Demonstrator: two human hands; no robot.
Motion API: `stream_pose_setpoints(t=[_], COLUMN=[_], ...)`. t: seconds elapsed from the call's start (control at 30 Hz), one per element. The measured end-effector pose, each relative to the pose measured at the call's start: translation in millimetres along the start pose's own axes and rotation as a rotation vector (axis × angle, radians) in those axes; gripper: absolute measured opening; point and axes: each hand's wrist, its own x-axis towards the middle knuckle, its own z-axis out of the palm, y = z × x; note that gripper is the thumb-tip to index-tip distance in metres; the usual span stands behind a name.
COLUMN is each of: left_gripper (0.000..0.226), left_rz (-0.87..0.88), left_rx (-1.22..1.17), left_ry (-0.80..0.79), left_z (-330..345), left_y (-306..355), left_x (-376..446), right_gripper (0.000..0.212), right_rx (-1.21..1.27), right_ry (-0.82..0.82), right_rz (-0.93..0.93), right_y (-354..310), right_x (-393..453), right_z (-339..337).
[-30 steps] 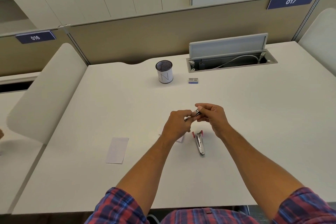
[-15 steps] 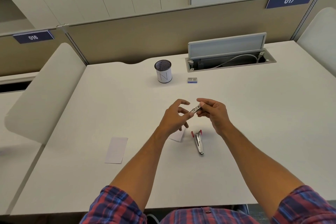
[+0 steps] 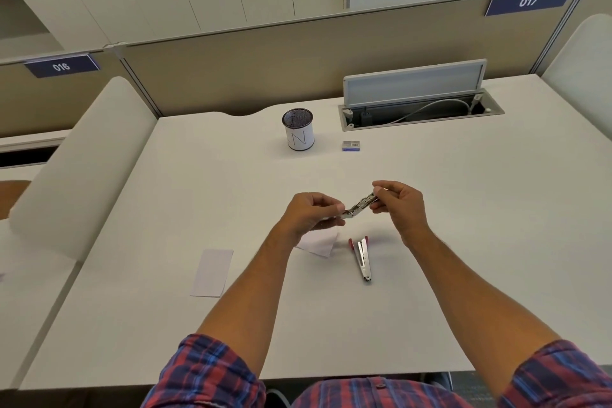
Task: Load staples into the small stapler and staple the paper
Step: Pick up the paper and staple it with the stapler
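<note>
A small silver stapler [image 3: 359, 206] is held above the desk, tilted with its right end higher. My left hand [image 3: 309, 214] pinches its lower left end and my right hand [image 3: 399, 205] pinches its upper right end. A small folded piece of white paper [image 3: 319, 243] lies on the desk just below my left hand. Another white paper slip [image 3: 213, 272] lies further left. The small staple box [image 3: 350, 145] sits at the back, well beyond both hands.
A silver tool with red tips [image 3: 362, 258] lies on the desk under my right hand. A mesh pen cup [image 3: 298, 129] stands at the back. An open cable tray [image 3: 420, 111] is set into the white desk [image 3: 480, 242]. Partitions close the back.
Half a second ago my left hand was open and off the stapler; now it pinches the lower end again. My right hand has kept its hold throughout.
</note>
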Motion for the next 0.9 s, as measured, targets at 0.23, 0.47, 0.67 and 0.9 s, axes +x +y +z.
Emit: stream_pose_setpoints(t=[0.23, 0.47, 0.67, 0.9], left_gripper=[0.046, 0.046, 0.058, 0.048], left_rz=[0.129, 0.326, 0.551, 0.730], left_rx=[-0.069, 0.536, 0.840, 1.067], left_ry=[0.161, 0.403, 0.467, 0.564], left_z=[17, 41, 40, 39], left_y=[-11, -26, -29, -21], left_x=[7, 3, -2, -3], right_gripper=[0.009, 0.011, 0.018, 0.020], right_rx=[-0.137, -0.060, 0.113, 0.205], right_ry=[0.007, -0.127, -0.221, -0.294], right_rz=[-0.074, -0.133, -0.118, -0.087], right_y=[1, -3, 1, 2], right_x=[-8, -10, -12, -12], right_z=[9, 22, 16, 17])
